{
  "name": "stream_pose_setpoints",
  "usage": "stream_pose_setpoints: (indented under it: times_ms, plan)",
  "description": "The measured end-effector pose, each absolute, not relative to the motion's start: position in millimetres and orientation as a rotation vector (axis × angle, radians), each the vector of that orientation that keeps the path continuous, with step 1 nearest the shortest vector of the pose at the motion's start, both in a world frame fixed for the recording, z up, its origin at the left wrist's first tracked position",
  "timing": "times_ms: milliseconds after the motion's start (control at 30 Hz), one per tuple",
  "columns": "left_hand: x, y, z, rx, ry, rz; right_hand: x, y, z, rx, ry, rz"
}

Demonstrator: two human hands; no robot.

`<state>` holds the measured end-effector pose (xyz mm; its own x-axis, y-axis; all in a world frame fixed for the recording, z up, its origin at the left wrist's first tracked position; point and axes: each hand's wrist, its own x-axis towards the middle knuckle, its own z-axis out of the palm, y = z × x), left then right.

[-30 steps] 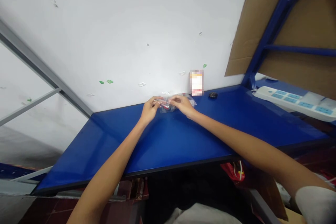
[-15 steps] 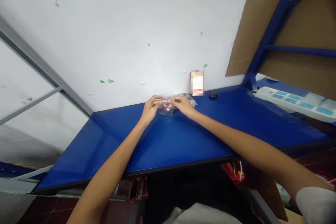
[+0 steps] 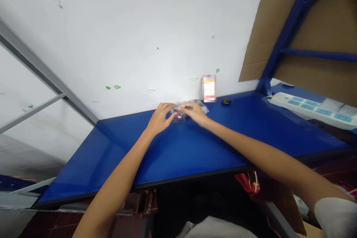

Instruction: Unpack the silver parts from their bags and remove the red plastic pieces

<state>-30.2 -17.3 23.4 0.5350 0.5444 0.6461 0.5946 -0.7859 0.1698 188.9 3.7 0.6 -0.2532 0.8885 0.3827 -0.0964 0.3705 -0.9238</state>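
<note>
A small clear plastic bag (image 3: 181, 118) with something red and shiny in it lies by the wall at the back of the blue table. My right hand (image 3: 196, 112) pinches the bag's upper part between thumb and fingertips. At the bag's left side is my left hand (image 3: 161, 118), its thumb spread away from the fingers, the tips close to or touching the plastic. More clear plastic packaging (image 3: 204, 107) lies behind and to the right of my right hand. What exactly is inside the bag is too small to make out.
A blurred-out card or box (image 3: 209, 89) stands against the white wall (image 3: 134, 37). Right of it lies a small black object (image 3: 226, 101). A white power strip (image 3: 312, 109) sits at the far right by a blue metal frame (image 3: 281, 41). The blue table (image 3: 189, 156) has a black front edge.
My left hand has loosened from its pinch, its thumb and fingers now apart. The bag has shifted slightly to the right. My right hand stays in nearly the same place.
</note>
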Motion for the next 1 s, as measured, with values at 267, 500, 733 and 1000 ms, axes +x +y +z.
stream_pose_setpoints:
  times_ms: [267,500,733,1000]
  plan:
    - [-28.1,-11.9,17.3,-2.791,-1.36,-1.716,193.1,9.3,-1.7,-0.71,-1.589,1.095]
    - [-25.4,-7.2,15.9,-2.803,-1.567,-2.192,193.4,11.4,-1.1,-0.766,-1.584,1.043]
    - [-25.4,-14.6,20.6,-2.832,-1.421,-2.055,192.3,9.5,1.2,-0.746,-1.572,1.053]
    - [-29.4,-9.1,20.1,-2.842,-1.5,-1.884,191.9,8.4,1.7,-0.736,-1.579,1.055]
